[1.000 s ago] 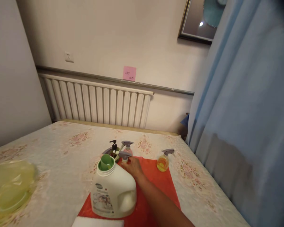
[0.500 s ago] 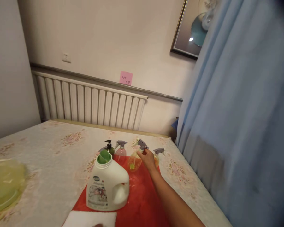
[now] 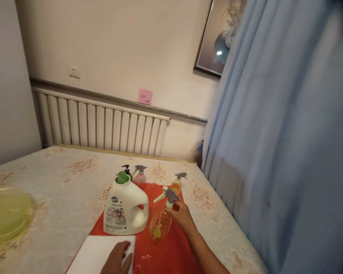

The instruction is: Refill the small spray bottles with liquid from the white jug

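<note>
Pale walls, a white radiator (image 3: pixel 103 125) and a blue curtain (image 3: pixel 274 133) on the right frame a bed (image 3: pixel 60 182) with a floral cover, on which a red cloth (image 3: pixel 171 251) is spread. The person's right hand (image 3: pixel 181 215) reaches in from the near right, its fingers closed around the neck of a clear spray bottle (image 3: pixel 160 224) with a grey trigger head and a little yellow-green liquid at the bottom. The bottle is tilted, its long axis running from the base at near left up to the head at far right, the nozzle pointing left; whether its base touches the cloth cannot be told. The left hand (image 3: pixel 118 258) lies at the near edge, fingers curled loosely on a white cloth (image 3: pixel 100 253); the white cloth sits just near-left of the bottle, so the left hand is the closer one to it. Immediately left of the bottle stands a white detergent jug (image 3: pixel 124 211) with a green cap. Farther back are a dark pump bottle (image 3: pixel 127 171), partly hidden by the jug, a pink spray bottle (image 3: pixel 139 176) and an orange spray bottle (image 3: pixel 177 184). A yellowish plastic thing (image 3: pixel 8 217) at the far left is blurred and cut off.
</note>
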{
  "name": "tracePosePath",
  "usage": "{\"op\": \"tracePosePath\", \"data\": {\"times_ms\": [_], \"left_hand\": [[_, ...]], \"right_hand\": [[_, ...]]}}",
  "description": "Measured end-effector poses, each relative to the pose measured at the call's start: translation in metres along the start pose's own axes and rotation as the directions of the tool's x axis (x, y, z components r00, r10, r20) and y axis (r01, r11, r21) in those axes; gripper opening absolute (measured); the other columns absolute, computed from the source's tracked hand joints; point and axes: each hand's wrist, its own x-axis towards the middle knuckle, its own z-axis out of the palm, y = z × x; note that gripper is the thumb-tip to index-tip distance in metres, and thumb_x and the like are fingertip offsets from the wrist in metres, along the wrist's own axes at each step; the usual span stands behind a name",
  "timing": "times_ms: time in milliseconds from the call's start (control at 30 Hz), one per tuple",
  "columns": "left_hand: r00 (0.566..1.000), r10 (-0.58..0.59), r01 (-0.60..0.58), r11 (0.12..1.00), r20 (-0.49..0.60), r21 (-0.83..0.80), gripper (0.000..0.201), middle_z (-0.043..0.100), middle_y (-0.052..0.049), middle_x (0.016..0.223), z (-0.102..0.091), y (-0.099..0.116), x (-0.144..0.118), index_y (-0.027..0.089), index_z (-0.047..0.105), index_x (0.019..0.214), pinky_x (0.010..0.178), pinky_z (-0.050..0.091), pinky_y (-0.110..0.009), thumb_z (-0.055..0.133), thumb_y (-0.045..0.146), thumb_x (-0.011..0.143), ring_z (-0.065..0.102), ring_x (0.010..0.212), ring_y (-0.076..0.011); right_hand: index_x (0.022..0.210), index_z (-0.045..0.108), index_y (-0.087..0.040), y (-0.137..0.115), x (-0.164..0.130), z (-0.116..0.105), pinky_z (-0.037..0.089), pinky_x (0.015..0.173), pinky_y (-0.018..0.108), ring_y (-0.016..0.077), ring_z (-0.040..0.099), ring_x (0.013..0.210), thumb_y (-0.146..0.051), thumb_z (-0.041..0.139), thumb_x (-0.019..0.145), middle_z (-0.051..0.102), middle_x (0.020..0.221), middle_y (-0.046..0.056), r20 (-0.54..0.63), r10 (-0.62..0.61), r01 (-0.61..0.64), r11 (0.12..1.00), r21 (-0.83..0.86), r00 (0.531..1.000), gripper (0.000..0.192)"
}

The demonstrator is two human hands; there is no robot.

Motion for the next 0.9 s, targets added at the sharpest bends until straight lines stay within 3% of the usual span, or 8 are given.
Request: {"op": "tracePosePath", "data": {"times_ms": [67,200,367,533,733,900], "left_hand": [[0.999,0.006,0.001,0.989,0.046,-0.15,0.052,0.066,-0.014,0.12,0.004,0.025,-0.004,0.014,0.049,0.126,0.09,0.057,-0.04,0.053,0.042,0.083,0.067,0.106,-0.0255],[0.994,0.109,-0.111,0.94,-0.026,-0.322,0.085,0.049,-0.019,0.144,0.021,0.054,-0.018,0.014,0.035,0.14,0.108,0.044,-0.05,0.07,0.041,0.067,0.048,0.133,-0.0352],[0.968,0.216,-0.148,0.903,0.128,-0.404,0.101,0.044,-0.016,0.149,0.026,0.074,-0.034,0.019,0.027,0.146,0.113,0.039,-0.046,0.077,0.023,0.059,0.042,0.137,-0.0341],[0.967,0.208,-0.144,0.921,0.144,-0.361,0.092,0.048,-0.013,0.146,0.016,0.093,-0.045,0.02,0.032,0.143,0.112,0.042,-0.04,0.065,0.008,0.058,0.045,0.135,-0.027],[0.971,0.228,-0.209,0.958,0.078,-0.198,0.068,0.062,-0.009,0.132,0.013,0.107,-0.057,0.021,0.046,0.134,0.102,0.05,-0.034,0.059,0.016,0.068,0.059,0.122,-0.0242],[0.977,0.213,-0.212,0.974,0.0,-0.074,0.055,0.067,-0.01,0.124,0.016,0.109,-0.064,0.021,0.053,0.13,0.101,0.051,-0.035,0.058,0.026,0.075,0.064,0.115,-0.0262]], "right_hand": [[0.077,0.073,-0.014,-0.003,-0.023,0.004,0.048,0.067,0.028,0.0205,0.063,0.071,-0.028,0.069,0.066,0.072,0.074,0.003,0.031,0.028,-0.03,0.997,0.077,0.999,0.018],[0.077,0.073,-0.016,-0.012,-0.064,0.012,0.051,0.07,0.032,0.0229,0.066,0.073,-0.032,0.072,0.065,0.073,0.076,0.004,0.095,0.072,-0.089,0.976,0.197,0.993,0.02],[0.073,0.073,-0.016,-0.024,-0.102,0.019,0.049,0.066,0.028,0.0207,0.063,0.069,-0.028,0.076,0.062,0.07,0.07,0.001,0.094,0.119,-0.141,0.948,0.285,0.989,0.016],[0.082,0.075,-0.016,-0.033,-0.119,0.021,0.05,0.069,0.028,0.0216,0.064,0.074,-0.025,0.074,0.062,0.073,0.076,0.002,0.068,0.134,-0.148,0.936,0.319,0.989,0.022],[0.076,0.074,-0.016,-0.038,-0.129,0.026,0.052,0.062,0.028,0.0228,0.064,0.068,-0.028,0.076,0.056,0.072,0.07,0.003,-0.216,0.242,-0.177,0.943,0.281,0.946,0.024],[0.068,0.07,-0.019,-0.037,-0.134,0.029,0.05,0.058,0.027,0.0224,0.063,0.064,-0.029,0.073,0.058,0.07,0.064,0.001,-0.314,0.308,-0.233,0.938,0.255,0.898,0.015]]}}
